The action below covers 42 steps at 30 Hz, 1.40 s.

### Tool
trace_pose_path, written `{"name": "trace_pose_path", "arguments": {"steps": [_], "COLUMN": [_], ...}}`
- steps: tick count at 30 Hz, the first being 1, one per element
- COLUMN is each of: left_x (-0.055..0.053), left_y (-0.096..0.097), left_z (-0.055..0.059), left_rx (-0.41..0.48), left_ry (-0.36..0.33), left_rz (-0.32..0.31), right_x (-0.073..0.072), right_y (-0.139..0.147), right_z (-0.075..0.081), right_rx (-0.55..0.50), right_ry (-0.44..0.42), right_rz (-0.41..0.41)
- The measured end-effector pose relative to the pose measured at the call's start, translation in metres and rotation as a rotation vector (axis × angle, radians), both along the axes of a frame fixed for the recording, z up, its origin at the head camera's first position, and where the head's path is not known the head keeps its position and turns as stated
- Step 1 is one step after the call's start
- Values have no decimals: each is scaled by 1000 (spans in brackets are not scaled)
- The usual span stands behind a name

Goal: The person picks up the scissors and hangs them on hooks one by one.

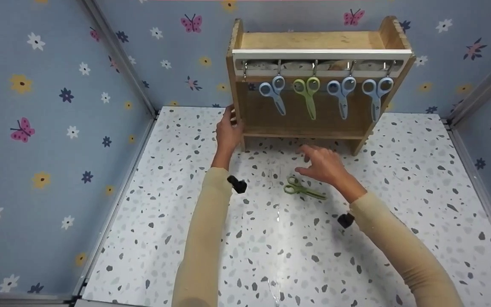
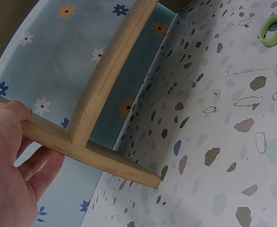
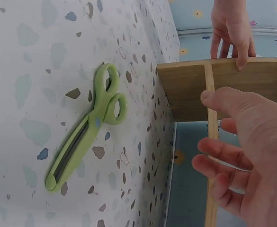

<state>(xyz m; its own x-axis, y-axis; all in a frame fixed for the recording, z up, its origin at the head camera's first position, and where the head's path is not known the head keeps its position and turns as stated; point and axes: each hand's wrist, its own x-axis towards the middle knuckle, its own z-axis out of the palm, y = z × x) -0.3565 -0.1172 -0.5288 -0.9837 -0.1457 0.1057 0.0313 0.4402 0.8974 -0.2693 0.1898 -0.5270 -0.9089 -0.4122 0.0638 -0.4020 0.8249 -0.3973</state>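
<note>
My left hand (image 1: 228, 135) grips the left side panel of a wooden rack (image 2: 114, 158), thumb on one face and fingers on the other. Loosely bent and holding nothing, my right hand (image 1: 323, 164) hovers in front of the rack's lower shelf (image 1: 301, 135). Just below that hand, a pair of green scissors (image 3: 88, 127) lies closed on the speckled table, handles toward the left in the head view. From hooks on the rack's white rail (image 1: 322, 54) hang more scissors: green ones (image 1: 309, 100) and several blue pairs (image 1: 342, 96).
The leftmost hook (image 1: 245, 70) on the rail is bare. The rack stands at the back of the speckled table (image 1: 164, 238), close to the flowered back wall (image 1: 177, 55). Flowered side walls (image 1: 58, 149) flank the table.
</note>
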Motion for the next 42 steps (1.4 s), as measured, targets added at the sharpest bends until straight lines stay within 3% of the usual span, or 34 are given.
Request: {"name": "trace_pose_path", "arguments": {"steps": [9,31,42], "left_x": [0,-1,1], "left_y": [-1,-1,0], "left_z": [-1,0,-2], "left_rx": [-5,7,-21], "left_ry": [7,-13,18], "left_rz": [-1,-7,3], "right_x": [3,18,24], "right_y": [6,16,20], "right_z": [-3,-33,-45], "right_rx": [111,168,237], "right_ry": [-20,47,-11], "right_rz": [38,101,110]}}
